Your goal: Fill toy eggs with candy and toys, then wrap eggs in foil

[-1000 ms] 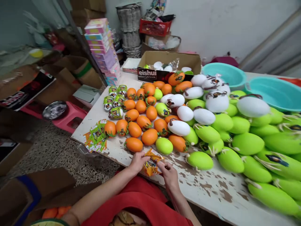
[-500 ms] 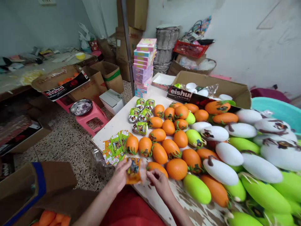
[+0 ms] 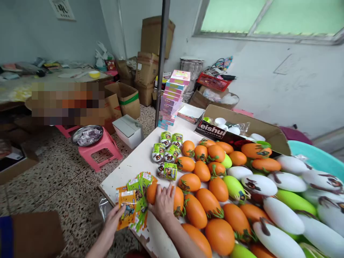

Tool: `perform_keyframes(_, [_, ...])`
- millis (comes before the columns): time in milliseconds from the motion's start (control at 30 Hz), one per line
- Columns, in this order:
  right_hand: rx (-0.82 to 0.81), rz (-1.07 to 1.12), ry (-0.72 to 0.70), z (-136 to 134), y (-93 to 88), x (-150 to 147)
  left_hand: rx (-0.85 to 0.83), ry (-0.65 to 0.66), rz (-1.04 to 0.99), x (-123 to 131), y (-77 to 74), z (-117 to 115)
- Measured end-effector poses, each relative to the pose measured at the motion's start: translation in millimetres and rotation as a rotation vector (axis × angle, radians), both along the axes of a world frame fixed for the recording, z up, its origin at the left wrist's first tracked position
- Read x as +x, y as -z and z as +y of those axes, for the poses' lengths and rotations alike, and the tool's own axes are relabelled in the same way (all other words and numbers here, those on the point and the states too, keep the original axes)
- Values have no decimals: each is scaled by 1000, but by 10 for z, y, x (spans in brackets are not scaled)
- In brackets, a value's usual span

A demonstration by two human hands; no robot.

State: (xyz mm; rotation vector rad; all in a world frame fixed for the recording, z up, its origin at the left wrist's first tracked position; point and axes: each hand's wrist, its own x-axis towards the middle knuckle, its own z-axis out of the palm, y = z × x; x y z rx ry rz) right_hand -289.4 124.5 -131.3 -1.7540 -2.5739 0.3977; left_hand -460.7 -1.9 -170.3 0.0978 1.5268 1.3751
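Note:
My left hand (image 3: 112, 218) pinches an orange printed wrapper (image 3: 128, 205) at the table's near left corner. Beneath and beside that wrapper lies a fanned pile of green and orange printed wrappers (image 3: 140, 183). My right hand (image 3: 163, 203) is closed round an orange egg-shaped piece (image 3: 151, 192) at the left end of the group; its fingers hide part of it. Touching that hand on the right is another orange egg-shaped piece (image 3: 177, 200) with green leafy trim. Behind them stand several small white eggs in green printed sleeves (image 3: 172, 154), one lying on its side.
Many orange, lime-green (image 3: 233, 186) and white egg-shaped pieces (image 3: 283, 215) cover the table's right side. A brown carton (image 3: 242, 122), a stack of small boxes (image 3: 172, 98) and a metal pole (image 3: 161, 64) stand behind. Left is a pink stool (image 3: 100, 152) with a metal bowl (image 3: 88, 136).
My left hand has moved left with the orange wrapper, to the wrapper pile. My right hand has left the wrapper's edge and closed on an orange egg-shaped piece. The camera view has tilted up.

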Motion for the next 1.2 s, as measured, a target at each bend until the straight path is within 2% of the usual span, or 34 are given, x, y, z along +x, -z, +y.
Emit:
perform_keyframes(100, [-84,237,-7,-14,56,-42,-37,-21,3,44,135,42])
perform_keyframes(200, [-190,440,27,66,15,27,-51,-29,14,91,52,73])
perform_keyframes(300, [-323,567,83,119,-94,252,-22,-27,-30,109,-123,97])
perform_keyframes(433, [-883,1110,236,5,-308,680,11,-11,-131,186,-434,166])
perform_keyframes(500, [-1075,1237,287,-118,-397,884,61,97,-245,283,-644,213])
perform_keyframes(567, [-1168,1232,291,-241,-442,1067,99,256,-332,403,-844,256])
perform_keyframes(667, [-1229,1169,226,-358,-442,1313,131,447,-290,585,-1013,306])
perform_keyframes(833, [-1331,1091,71,-410,-447,1629,117,596,-165,856,-1028,311])
perform_keyframes(967, [-1379,1088,-44,-441,-488,1695,120,749,-84,1091,-1140,277])
perform_keyframes(1067, [-1383,1134,-81,-495,-500,1676,127,854,126,1228,-1290,268])
perform_keyframes(1133, [-1351,1228,-50,-559,-517,1666,190,765,351,1265,-1382,246])
perform_keyframes(1200, [-1307,1354,9,-652,-553,1667,248,541,516,1268,-1437,178])
